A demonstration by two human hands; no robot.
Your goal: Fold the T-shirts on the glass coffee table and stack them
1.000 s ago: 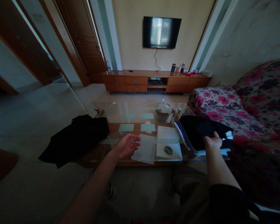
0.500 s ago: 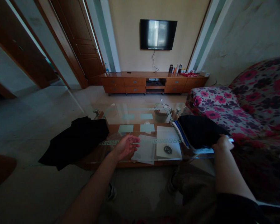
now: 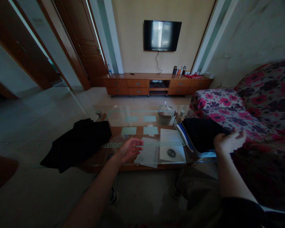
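Note:
My left hand [image 3: 129, 148] hovers palm up over the near edge of the glass coffee table [image 3: 133, 118], fingers loosely spread and holding nothing. My right hand [image 3: 229, 142] is lifted at the right end of the table, fingers apart, beside a folded stack of dark clothes [image 3: 201, 133] with blue and white edges. A loose black garment [image 3: 78, 142] hangs over the table's left end. White paper sheets [image 3: 172, 142] and a small round black object [image 3: 171, 153] show under the glass between my hands.
A sofa with a pink floral cover [image 3: 251, 107] stands at the right. A bowl-like container [image 3: 165, 116] sits on the far part of the table. A wooden TV cabinet [image 3: 156, 83] and a wall TV [image 3: 161, 35] are at the back; wooden doors [image 3: 85, 41] at left.
My right hand let go of the folded stack's near right corner, rose and opened. The stack now lies flat. My left hand barely moved.

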